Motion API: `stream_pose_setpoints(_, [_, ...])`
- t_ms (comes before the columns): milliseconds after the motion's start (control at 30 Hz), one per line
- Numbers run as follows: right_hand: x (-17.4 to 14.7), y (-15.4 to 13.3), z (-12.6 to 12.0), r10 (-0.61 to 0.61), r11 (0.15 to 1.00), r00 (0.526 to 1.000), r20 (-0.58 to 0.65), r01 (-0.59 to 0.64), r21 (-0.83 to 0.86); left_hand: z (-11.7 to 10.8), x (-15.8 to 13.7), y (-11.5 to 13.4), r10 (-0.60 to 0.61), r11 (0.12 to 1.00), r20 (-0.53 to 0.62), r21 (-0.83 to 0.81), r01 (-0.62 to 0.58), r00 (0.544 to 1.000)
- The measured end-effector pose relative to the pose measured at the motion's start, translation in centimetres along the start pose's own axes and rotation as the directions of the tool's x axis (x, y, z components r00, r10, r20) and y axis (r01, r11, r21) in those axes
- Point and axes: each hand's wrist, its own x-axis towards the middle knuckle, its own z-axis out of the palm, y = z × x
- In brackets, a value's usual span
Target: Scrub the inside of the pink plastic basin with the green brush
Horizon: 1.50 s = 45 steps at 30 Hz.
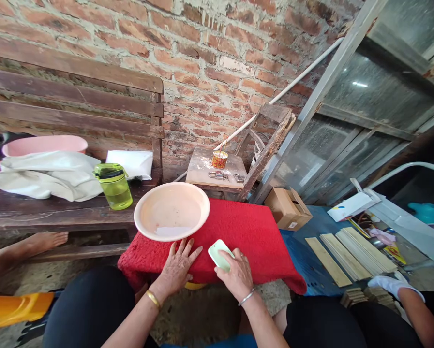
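My left hand [179,263] lies with fingers spread on the red fleecy cloth [246,222], fingertips close to the near rim of a pale pink basin [140,220]. Whether they touch the rim I cannot tell. Inside the basin are small dark specks and a whitish patch near the front. In my right hand [237,275] is a pale green flat object [218,249], rounded at the corners, with a small hole at its far end. My fingers curl round its near side, over the cloth. Its underside is hidden.
On the wooden bench [75,215] at left are a green water bottle [117,191], white cloth [53,174] and a pink tub [46,144]. Behind the basin, a small stool [198,174] bears a red cup and padlocks. A cardboard box [285,208], wooden strips [358,251] and another person's gloved hand [391,286] are at right.
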Motion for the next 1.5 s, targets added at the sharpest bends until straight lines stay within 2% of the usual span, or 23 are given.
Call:
stream_pose_setpoints(67, [0.3, 1.8, -0.1, 0.037, 0.999, 0.999, -0.003, -0.037, 0.002, -0.1, 0.0, 0.1, -0.006, 1.000, 0.015, 0.002, 0.006, 1.000])
stream_pose_setpoints(167, [0.0, 8.1, -2.3, 0.267, 0.962, 0.961, -0.074, -0.261, 0.082, -0.5, 0.1, 0.3, -0.014, 1.000, 0.039, 0.001, 0.014, 0.999])
stream_pose_setpoints(200, [-0.2, 10.7, -3.4, 0.377, 0.924, 0.919, -0.115, -0.365, 0.110, -0.6, 0.1, 0.3, -0.010, 1.000, 0.044, -0.001, 0.010, 0.999])
stream_pose_setpoints(267, [-0.7, 15.3, -5.6, 0.588, 0.809, 0.787, -0.188, -0.567, 0.156, -0.6, 0.1, 0.4, -0.003, 1.000, 0.044, -0.010, 0.004, 0.999])
stream_pose_setpoints(333, [-1.0, 18.0, -7.0, 0.697, 0.713, 0.661, -0.279, -0.680, 0.172, -0.5, 0.1, 0.4, -0.002, 1.000, 0.033, -0.019, 0.002, 0.999])
stream_pose_setpoints(367, [-1.1, 18.4, -7.1, 0.701, 0.703, 0.632, -0.329, -0.689, 0.174, -0.4, 0.1, 0.4, -0.004, 1.000, 0.026, -0.022, 0.005, 1.000])
stream_pose_setpoints(400, [-1.1, 18.1, -6.9, 0.679, 0.722, 0.635, -0.368, -0.669, 0.178, -0.2, 0.1, 0.4, -0.009, 1.000, 0.019, -0.025, 0.009, 1.000])
stream_pose_setpoints(433, [-1.1, 17.2, -6.2, 0.638, 0.762, 0.667, -0.385, -0.621, 0.186, -0.1, 0.1, 0.4, -0.012, 1.000, 0.014, -0.027, 0.012, 1.000])
stream_pose_setpoints(567, [-0.7, 10.8, -1.9, 0.317, 0.933, 0.910, -0.265, -0.250, 0.257, 0.0, 0.2, 0.3, -0.013, 1.000, 0.012, -0.020, 0.013, 1.000])
stream_pose_setpoints(633, [-0.4, 8.6, -0.5, 0.154, 0.969, 0.963, -0.221, -0.104, 0.223, -0.1, 0.2, 0.3, -0.015, 1.000, 0.019, -0.009, 0.015, 1.000])
stream_pose_setpoints(700, [-0.3, 8.6, -0.5, 0.145, 0.981, 0.967, -0.208, -0.113, 0.159, -0.2, 0.1, 0.3, -0.014, 1.000, 0.023, -0.002, 0.014, 1.000])
stream_pose_setpoints(767, [-0.5, 11.0, -1.9, 0.307, 0.950, 0.922, -0.237, -0.282, 0.134, -0.3, 0.1, 0.3, -0.010, 1.000, 0.023, 0.000, 0.010, 1.000])
stream_pose_setpoints(800, [-0.7, 12.8, -2.9, 0.422, 0.906, 0.865, -0.270, -0.398, 0.140, -0.4, 0.0, 0.4, -0.008, 1.000, 0.023, 0.002, 0.008, 1.000])
stream_pose_setpoints(867, [-1.1, 16.4, -4.9, 0.616, 0.783, 0.709, -0.344, -0.597, 0.171, -0.5, 0.0, 0.5, -0.007, 1.000, 0.026, 0.005, 0.007, 1.000])
stream_pose_setpoints(900, [-1.3, 17.7, -5.6, 0.673, 0.730, 0.640, -0.371, -0.656, 0.193, -0.5, 0.0, 0.5, -0.007, 1.000, 0.027, 0.005, 0.007, 1.000])
stream_pose_setpoints(933, [-1.3, 18.4, -6.0, 0.699, 0.703, 0.603, -0.385, -0.678, 0.214, -0.6, 0.0, 0.6, -0.005, 1.000, 0.027, 0.006, 0.005, 1.000])
stream_pose_setpoints(967, [-1.2, 18.4, -6.0, 0.695, 0.709, 0.607, -0.385, -0.667, 0.229, -0.6, 0.0, 0.7, -0.001, 1.000, 0.027, 0.006, 0.001, 1.000])
stream_pose_setpoints(1000, [-1.0, 17.7, -5.5, 0.665, 0.743, 0.647, -0.374, -0.625, 0.241, -0.7, 0.1, 0.7, 0.002, 1.000, 0.029, 0.007, -0.003, 1.000])
stream_pose_setpoints(1133, [0.0, 9.8, -1.0, 0.327, 0.929, 0.914, -0.240, -0.263, 0.262, -0.7, 0.2, 0.8, 0.005, 1.000, 0.041, 0.009, -0.005, 0.999])
stream_pose_setpoints(1200, [0.1, 6.0, 1.1, 0.128, 0.966, 0.978, -0.165, -0.085, 0.245, -0.5, 0.2, 0.7, 0.002, 1.000, 0.038, 0.007, -0.002, 0.999])
stream_pose_setpoints(1300, [0.2, 4.8, 1.5, 0.014, 0.986, 0.994, -0.106, 0.004, 0.169, -0.5, 0.1, 0.7, 0.002, 1.000, 0.022, 0.001, -0.002, 1.000])
stream_pose_setpoints(1400, [0.3, 8.6, -0.4, 0.195, 0.979, 0.973, -0.124, -0.186, 0.077, -0.7, 0.1, 0.8, 0.008, 1.000, 0.023, -0.008, -0.008, 1.000])
stream_pose_setpoints(1500, [0.5, 13.2, -1.9, 0.396, 0.909, 0.886, -0.242, -0.415, -0.034, -1.1, 0.1, 0.9, 0.007, 1.000, 0.032, -0.015, -0.006, 0.999])
